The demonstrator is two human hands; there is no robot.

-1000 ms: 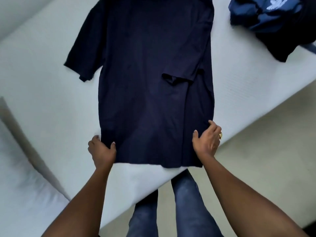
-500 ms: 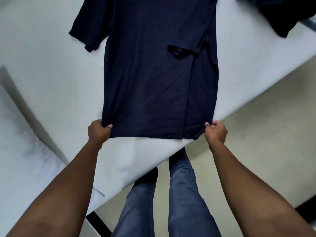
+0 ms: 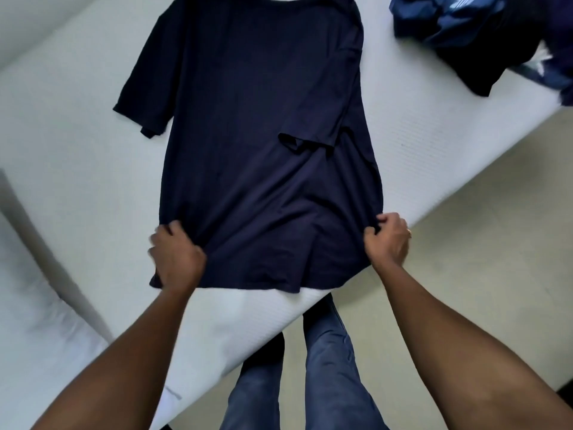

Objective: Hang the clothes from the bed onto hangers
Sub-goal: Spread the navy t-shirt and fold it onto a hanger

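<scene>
Our left hand [image 3: 176,256] and right hand [image 3: 387,240] clamp the dark navy cotton T-shirt [image 3: 257,144] hem; its long axis runs away from us across the white bed [image 3: 77,169].

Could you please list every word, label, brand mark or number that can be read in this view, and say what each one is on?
No readable text anywhere.
Navy T-shirt, gripped at the hem by the left hand and right hand: plain, no print or label showing.
Pile of blue clothes on the bed: pale marks at the top edge, cut off and too blurred to read.
</scene>
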